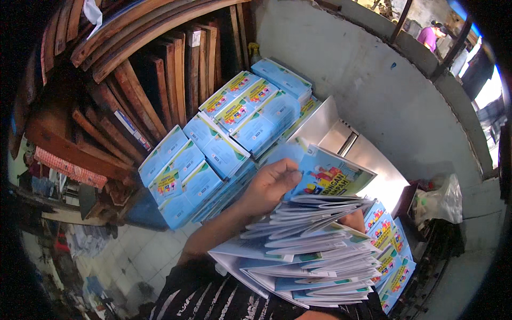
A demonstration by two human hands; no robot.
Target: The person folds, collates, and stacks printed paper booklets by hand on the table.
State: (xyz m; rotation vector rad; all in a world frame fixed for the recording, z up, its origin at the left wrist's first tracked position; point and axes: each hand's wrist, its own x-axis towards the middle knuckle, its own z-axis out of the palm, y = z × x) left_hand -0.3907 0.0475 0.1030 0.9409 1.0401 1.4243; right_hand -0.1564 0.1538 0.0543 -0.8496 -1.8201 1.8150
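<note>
My left hand (273, 185) pinches the edge of a light-blue booklet (337, 175) with yellow and red figures on its cover, thumb on top. Just below it, a thick, fanned pile of folded booklets (320, 248) leans against my body, mostly white page edges showing. Part of my right hand (353, 220) shows at the pile's far right side, gripping it; the rest is hidden behind the paper. The held booklet sits above the pile's top, over a shiny metal surface (373, 160).
Stacked blue booklets (216, 141) fill the area ahead and left. More booklets (392, 253) lie at the right, near a clear plastic bag (440, 200). Wooden boards (176, 69) stand at the far left; a grey wall (368, 69) curves behind. A person in purple (428, 37) is far off.
</note>
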